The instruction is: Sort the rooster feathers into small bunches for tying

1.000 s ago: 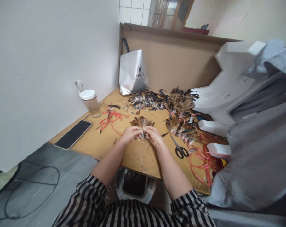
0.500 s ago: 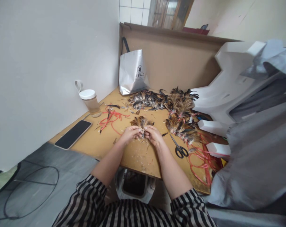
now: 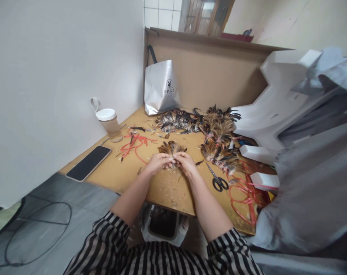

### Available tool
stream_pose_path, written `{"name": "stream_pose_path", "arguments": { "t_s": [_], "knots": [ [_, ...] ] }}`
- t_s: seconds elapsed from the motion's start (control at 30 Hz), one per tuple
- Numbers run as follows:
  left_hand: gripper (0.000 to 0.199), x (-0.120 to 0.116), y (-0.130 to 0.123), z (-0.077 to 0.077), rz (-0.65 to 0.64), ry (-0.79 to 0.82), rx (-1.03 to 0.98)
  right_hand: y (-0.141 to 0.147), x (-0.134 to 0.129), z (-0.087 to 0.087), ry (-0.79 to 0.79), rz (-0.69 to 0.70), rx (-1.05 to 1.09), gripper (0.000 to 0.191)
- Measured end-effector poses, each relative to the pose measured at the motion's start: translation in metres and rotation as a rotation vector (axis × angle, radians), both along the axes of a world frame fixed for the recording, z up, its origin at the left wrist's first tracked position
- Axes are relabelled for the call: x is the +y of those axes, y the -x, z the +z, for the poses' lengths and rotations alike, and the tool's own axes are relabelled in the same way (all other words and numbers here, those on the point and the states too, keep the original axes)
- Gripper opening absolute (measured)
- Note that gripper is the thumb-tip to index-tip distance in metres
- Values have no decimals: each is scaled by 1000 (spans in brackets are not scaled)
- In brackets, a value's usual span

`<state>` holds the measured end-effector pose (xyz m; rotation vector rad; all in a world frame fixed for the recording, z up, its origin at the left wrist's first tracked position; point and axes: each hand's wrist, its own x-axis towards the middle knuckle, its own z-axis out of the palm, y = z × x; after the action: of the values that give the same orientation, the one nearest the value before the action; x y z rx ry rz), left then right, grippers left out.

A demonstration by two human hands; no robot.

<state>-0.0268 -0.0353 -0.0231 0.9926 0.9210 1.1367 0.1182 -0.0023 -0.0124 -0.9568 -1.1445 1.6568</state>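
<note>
Near the table's front, my left hand point(image 3: 159, 162) and my right hand point(image 3: 185, 162) meet with thumbs and fingers pinched together. Between the fingertips is a small feather, its ends mostly hidden by the fingers. A small pile of brown and black feathers point(image 3: 171, 146) lies just behind and partly under both hands. To the right of my right hand are bundled brown feathers point(image 3: 221, 156) with reddish bases. Black-handled scissors point(image 3: 218, 179) rest on the table in front of those bundles, blades pointing toward the back left.
Larger feather heaps point(image 3: 177, 121) lie at the back. Red string point(image 3: 136, 143) tangles on the left, and more red strips point(image 3: 245, 198) at the right edge. A phone point(image 3: 89, 163), a lidded cup point(image 3: 109, 124) and a silver bag point(image 3: 160, 88) stand on the wooden table point(image 3: 116, 173).
Both hands stay in the same place, still pinched together. My right fingertips have shifted slightly left, closer to the left ones.
</note>
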Motion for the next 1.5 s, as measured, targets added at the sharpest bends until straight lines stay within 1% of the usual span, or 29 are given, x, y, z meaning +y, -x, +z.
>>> {"name": "stream_pose_path", "arguments": {
  "t_s": [0.23, 0.47, 0.67, 0.87, 1.07, 1.3, 1.5],
  "knots": [
    [28, -2, -1, 4, 9, -6, 13, 0, -1, 0, 10, 9, -1, 30],
    [28, 0, 0, 1, 54, -4, -71, -1, 0, 0, -1, 43, 29, 29],
    [30, 2, 1, -2, 58, 10, -75, 2, -1, 0, -11, 3, 15, 29],
    [30, 2, -1, -3, 65, 27, -70, 5, 0, -5, -14, -29, -7, 30],
    [26, 1, -1, -1, 61, 7, -90, 5, 0, -7, -28, -15, 3, 30],
    [27, 3, 0, -3, 34, -27, 34, 5, 0, -5, -33, -21, -19, 30],
    [28, 3, -1, -6, 52, -61, 86, 4, -3, 0, -31, -55, -34, 29]
  ]
}}
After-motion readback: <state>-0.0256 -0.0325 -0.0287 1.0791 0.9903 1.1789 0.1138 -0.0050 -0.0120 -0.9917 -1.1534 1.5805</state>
